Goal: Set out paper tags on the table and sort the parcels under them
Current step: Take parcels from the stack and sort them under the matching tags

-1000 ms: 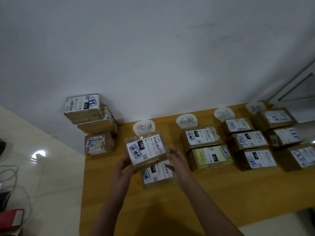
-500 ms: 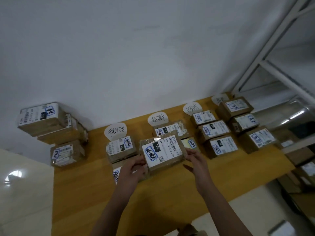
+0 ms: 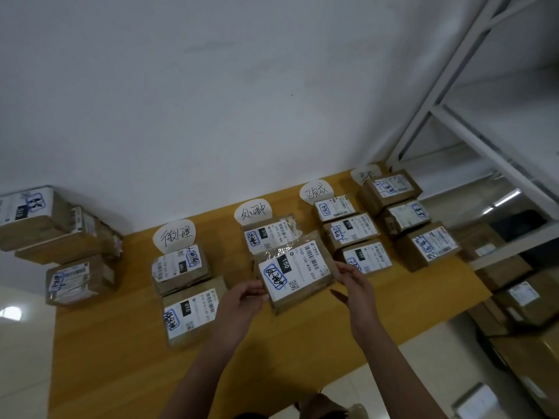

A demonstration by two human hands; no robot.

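Both my hands hold a brown parcel (image 3: 295, 273) with a white label marked 150. My left hand (image 3: 242, 300) pinches its near left corner. My right hand (image 3: 354, 282) grips its right edge. The parcel hangs tilted over the yellow table (image 3: 302, 343), just in front of another parcel (image 3: 269, 234) below the second paper tag (image 3: 253, 210). Three more tags (image 3: 174, 235) (image 3: 316, 191) (image 3: 365, 173) lie along the wall. Two parcels (image 3: 180, 267) (image 3: 192, 309) lie under the first tag. The two right columns (image 3: 351, 231) (image 3: 406, 216) hold three parcels each.
A stack of parcels (image 3: 36, 225) sits at the table's far left corner, with one more (image 3: 75, 276) in front of it. A white metal rack (image 3: 453, 122) stands at the right, with cardboard boxes (image 3: 526, 300) on the floor below it.
My hands carried the 150 parcel from above the first column rightwards to the second column. The view swung right, bringing the rack into sight.
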